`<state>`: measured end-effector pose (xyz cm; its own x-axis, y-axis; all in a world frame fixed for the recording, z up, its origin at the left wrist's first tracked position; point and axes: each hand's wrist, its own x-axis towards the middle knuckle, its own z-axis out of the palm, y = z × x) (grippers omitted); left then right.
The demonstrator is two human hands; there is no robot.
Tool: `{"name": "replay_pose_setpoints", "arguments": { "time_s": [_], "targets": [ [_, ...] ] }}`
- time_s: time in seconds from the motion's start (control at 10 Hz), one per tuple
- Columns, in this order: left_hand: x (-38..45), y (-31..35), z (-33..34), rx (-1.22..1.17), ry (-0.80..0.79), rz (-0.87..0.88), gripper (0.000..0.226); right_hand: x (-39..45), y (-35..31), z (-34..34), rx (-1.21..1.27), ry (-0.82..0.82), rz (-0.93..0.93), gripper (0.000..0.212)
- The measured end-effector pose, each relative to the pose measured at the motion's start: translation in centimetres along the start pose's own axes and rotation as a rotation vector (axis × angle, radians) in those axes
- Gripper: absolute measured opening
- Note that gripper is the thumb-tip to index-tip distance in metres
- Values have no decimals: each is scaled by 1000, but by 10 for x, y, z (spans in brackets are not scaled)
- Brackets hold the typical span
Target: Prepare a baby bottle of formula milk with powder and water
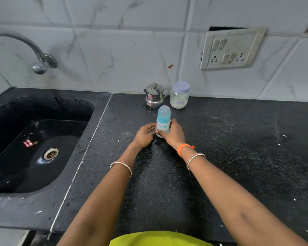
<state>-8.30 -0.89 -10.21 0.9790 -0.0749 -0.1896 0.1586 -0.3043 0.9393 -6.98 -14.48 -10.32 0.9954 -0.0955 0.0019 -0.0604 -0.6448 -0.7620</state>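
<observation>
A small baby bottle (163,121) with a teal collar and a clear dome cap stands upright on the black speckled counter (229,148). My right hand (172,134) wraps around its lower body from the right. My left hand (145,135) touches the bottle's base from the left, fingers curled. Behind the bottle stand a small lidded steel pot (154,96) and a clear jar of white powder (179,95) with a pale lilac lid, both against the wall.
A black sink (37,139) with a steel drain and a few scraps fills the left side, with a steel tap (37,59) above it. A switch and socket plate (231,48) sits on the tiled wall at right.
</observation>
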Motion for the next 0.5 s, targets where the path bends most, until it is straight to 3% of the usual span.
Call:
{"name": "replay_pose_setpoints", "arguments": {
  "time_s": [0.1, 0.3, 0.4, 0.5],
  "targets": [
    [-2, 5, 2, 31, -22, -34, 45, -5, -2, 1, -25, 2, 24, 68],
    [-12, 9, 9, 31, -14, -45, 62, -19, 11, -13, 112, -172, 9, 67],
    [-17, 6, 16, 29, -16, -24, 71, -23, 16, -19, 160, -225, 38, 77],
    [-26, 3, 17, 44, 77, -34, 77, -25, 19, -22, 157, -201, 47, 79]
  ]
}}
